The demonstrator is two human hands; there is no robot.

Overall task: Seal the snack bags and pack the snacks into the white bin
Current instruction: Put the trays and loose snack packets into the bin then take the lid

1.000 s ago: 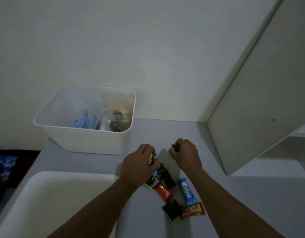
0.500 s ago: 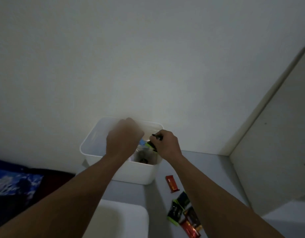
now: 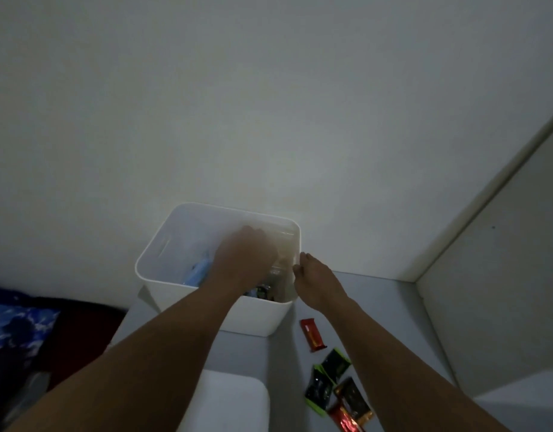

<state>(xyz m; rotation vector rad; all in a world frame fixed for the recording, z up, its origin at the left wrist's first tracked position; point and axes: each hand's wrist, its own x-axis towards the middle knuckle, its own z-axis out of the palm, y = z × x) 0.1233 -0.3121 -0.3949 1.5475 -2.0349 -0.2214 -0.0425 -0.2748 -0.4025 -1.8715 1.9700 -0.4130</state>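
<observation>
Foil-wrapped snacks (image 3: 333,380) lie loose on the grey counter (image 3: 387,307) near our right forearm; we judge them light, crinkly and slick, best pinched at the crimped ends. Our left hand (image 3: 242,260) reaches inside the white bin (image 3: 253,319), its grip blurred, so we cannot tell. Our right hand (image 3: 315,280) rests flat against the rim, holding nothing. A white basin (image 3: 231,400) crowds the near edge.
</observation>
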